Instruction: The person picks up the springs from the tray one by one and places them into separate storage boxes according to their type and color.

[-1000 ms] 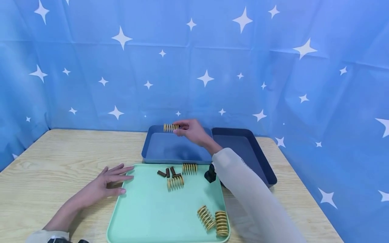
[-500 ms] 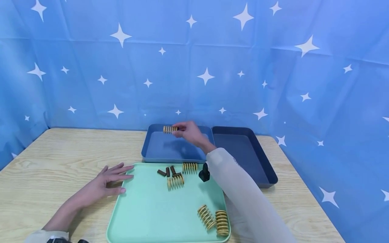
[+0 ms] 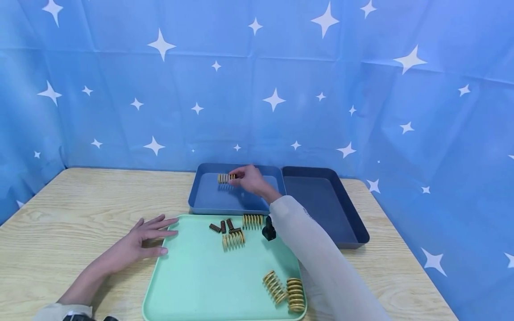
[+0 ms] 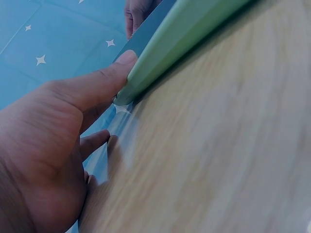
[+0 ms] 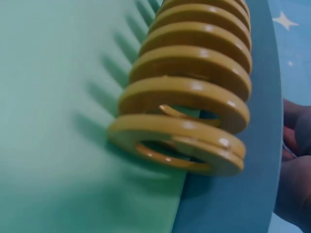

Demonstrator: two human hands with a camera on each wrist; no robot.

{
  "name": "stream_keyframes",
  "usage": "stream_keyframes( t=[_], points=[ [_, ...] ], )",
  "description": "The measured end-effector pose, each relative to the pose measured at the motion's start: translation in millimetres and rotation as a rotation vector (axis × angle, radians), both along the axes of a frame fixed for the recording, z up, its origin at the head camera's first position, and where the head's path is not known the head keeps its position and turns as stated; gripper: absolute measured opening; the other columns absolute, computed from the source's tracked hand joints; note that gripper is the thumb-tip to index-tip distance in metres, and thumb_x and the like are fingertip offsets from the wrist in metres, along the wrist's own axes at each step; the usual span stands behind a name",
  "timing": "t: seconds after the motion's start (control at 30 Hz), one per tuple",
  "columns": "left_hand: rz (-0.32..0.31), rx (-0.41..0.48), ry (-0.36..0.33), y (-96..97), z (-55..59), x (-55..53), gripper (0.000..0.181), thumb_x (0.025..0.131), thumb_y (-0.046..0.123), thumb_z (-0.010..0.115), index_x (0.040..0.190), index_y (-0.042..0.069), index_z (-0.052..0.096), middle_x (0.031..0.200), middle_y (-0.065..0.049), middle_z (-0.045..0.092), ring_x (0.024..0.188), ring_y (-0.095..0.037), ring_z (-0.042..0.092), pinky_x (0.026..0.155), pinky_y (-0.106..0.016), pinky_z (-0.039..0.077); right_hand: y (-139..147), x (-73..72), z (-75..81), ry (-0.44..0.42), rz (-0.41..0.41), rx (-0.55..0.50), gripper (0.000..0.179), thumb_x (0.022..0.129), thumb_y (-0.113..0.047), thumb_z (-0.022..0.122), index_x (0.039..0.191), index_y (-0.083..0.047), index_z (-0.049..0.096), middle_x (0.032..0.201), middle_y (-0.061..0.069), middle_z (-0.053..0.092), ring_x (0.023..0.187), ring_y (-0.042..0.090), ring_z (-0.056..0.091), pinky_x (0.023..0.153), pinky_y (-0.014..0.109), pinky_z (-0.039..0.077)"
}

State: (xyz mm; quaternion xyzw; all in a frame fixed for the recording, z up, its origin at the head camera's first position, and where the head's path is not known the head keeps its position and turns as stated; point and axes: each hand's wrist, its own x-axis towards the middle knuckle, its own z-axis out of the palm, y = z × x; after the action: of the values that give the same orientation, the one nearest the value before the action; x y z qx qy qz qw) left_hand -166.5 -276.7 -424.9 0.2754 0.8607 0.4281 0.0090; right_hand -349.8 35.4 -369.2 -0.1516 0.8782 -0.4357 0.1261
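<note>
My right hand (image 3: 253,180) pinches the right end of a yellow coil spring (image 3: 223,179), which lies sideways low over the floor of the blue tray (image 3: 209,203). My left hand (image 3: 134,244) has its fingers spread, thumb and fingertips at the left rim of the mint-green tray (image 3: 192,276). In the left wrist view that thumb (image 4: 112,77) touches the tray's edge. Another yellow spring (image 5: 189,92), large in the right wrist view, lies by the far rim of the green tray; my right hand shows only partly there, at the right edge.
On the green tray, several small dark brown springs (image 3: 223,226) lie beside a yellow spring (image 3: 234,240). Two more yellow springs, one slanted (image 3: 275,287) and one upright in view (image 3: 296,295), sit at its near right corner. A dark navy tray (image 3: 321,209) adjoins the blue one.
My right hand has lowered the yellow spring from above the blue tray's far rim toward its floor. The left hand stays in place.
</note>
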Motion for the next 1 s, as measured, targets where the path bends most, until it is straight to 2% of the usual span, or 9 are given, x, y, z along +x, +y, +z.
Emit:
stream_keyframes(
  t=[0.37,0.77,1.0],
  points=[
    [0.008,0.009,0.0,1.9,0.7,1.6,0.045,0.084,0.024,0.073,0.127,0.013,0.064,0.146,-0.01,0.043,0.138,-0.046,0.017,0.103,-0.07,-0.009,-1,-1.2,-7.1,-0.023,-0.025,0.012,0.033,0.091,-0.017,0.068,0.123,-0.012,0.065,0.102,0.003,0.066,0.084,0.014,0.065,0.064,0.032,0.054],
    [0.011,0.001,0.018,1.7,2.1,0.2,0.044,0.085,0.026,0.073,0.127,0.015,0.064,0.146,-0.008,0.043,0.138,-0.046,0.018,0.103,-0.069,-0.009,-7,-10.4,-19.1,0.023,-0.085,-0.015,0.032,0.093,-0.014,0.064,0.125,-0.011,0.063,0.116,0.008,0.059,0.086,0.015,0.064,0.067,0.03,0.054],
    [0.008,-0.003,0.018,1.5,4.4,-0.9,0.044,0.085,0.025,0.073,0.127,0.016,0.064,0.146,-0.008,0.043,0.137,-0.048,0.018,0.102,-0.07,-0.009,-9,-13.9,-19.8,0.056,-0.114,0.018,0.032,0.093,-0.015,0.065,0.125,-0.014,0.063,0.128,0.007,0.056,0.093,0.018,0.062,0.068,0.03,0.051]
  ],
)
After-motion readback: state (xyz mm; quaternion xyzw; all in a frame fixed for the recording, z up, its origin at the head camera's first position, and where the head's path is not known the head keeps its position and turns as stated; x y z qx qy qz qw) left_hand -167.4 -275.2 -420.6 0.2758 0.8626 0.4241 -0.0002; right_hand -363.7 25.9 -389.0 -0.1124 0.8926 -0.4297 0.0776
